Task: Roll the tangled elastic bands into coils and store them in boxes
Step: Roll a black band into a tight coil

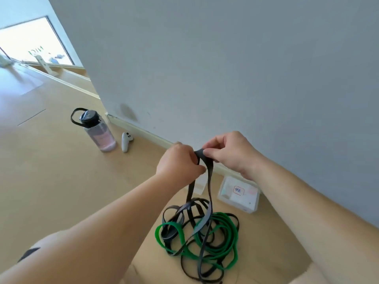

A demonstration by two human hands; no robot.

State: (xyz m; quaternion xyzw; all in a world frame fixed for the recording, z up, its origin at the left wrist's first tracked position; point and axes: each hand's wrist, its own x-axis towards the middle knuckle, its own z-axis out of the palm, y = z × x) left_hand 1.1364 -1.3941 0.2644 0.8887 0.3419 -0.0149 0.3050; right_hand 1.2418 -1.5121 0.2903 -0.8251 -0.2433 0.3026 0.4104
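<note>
Head view: left hand and right hand, close together, both pinch the folded end of the black band. Its two flat strands hang slack to the floor, where the rest lies tangled with the green band. Judged light, limp, rubbery and grippy; best held at the fold. A clear lidded box sits just beyond the green band.

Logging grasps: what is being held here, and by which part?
The left hand and right hand both pinch the flat black elastic band at its raised top fold; the rest hangs down.
</note>
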